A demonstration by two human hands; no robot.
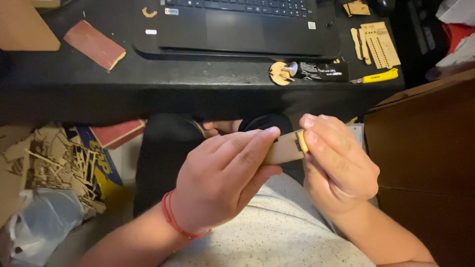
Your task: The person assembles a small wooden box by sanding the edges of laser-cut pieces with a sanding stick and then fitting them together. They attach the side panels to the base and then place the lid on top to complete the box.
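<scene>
1. Left hand (222, 183): fingers curled and closed around a small flat wooden piece (284, 149), with the index finger laid along its top edge and the thumb beneath it. A red cord band (170, 217) circles the wrist.
2. Right hand (336, 165): fingertips pinched on the right end of the same wooden piece, where a short edge with a dark slot shows between thumb and forefinger.
3. Wooden piece: pale tan, held roughly level between both hands above the person's lap, in front of the edge of the black desk (148, 84).
4. On the desk, a black laptop (242, 24) sits at centre.
5. Near the desk's front edge lie a round wooden cut-out (279, 74), a black tube (319, 71) just beside it, and a yellow-handled knife (378, 76) further right.
6. Perforated wooden strips (378, 44) lie at the right rear of the desk.
7. A reddish sanding block (95, 44) lies on the left side of the desk.
8. Left of the person's knees, a heap of wooden offcuts (59, 163) lies below the desk, next to a clear plastic bag (42, 222).
9. A brown cardboard box (425, 163) stands at the right.
</scene>
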